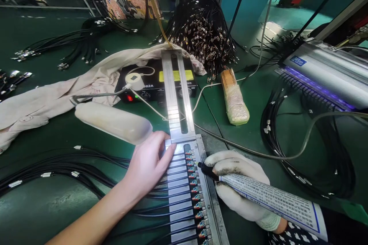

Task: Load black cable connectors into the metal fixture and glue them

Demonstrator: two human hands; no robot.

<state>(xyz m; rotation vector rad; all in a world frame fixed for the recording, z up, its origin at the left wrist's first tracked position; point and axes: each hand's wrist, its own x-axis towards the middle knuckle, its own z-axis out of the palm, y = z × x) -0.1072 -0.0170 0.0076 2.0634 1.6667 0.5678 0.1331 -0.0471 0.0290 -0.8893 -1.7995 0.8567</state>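
Steadying seems to be provided by the bare left hand (149, 160), which is laid over the upper end of the metal cable fixture (208, 195) from its left side, the forearm angled in from the lower left. Its thumb and index finger are parted, the thumb tip rested on the fixture; whether anything is pinched cannot be told, as the other fingers are hidden.

A labelled squeeze tube (273, 195) is held in the gloved right hand (241, 183), the fingers closed around its nozzle end, probably for fine aim. The tube is slanted, its black nozzle (211, 172) pointed leftward at the row of connectors (198, 197); contact cannot be made out.

The black cables (60, 168) are led in from the left and laid side by side across the fixture, presumably so that their connectors are kept evenly spaced and exposed. The fixture is set on the green tabletop (253, 134) between the hands, and a slotted metal plate (169, 84) is extended from its far end over a black control box (153, 92).
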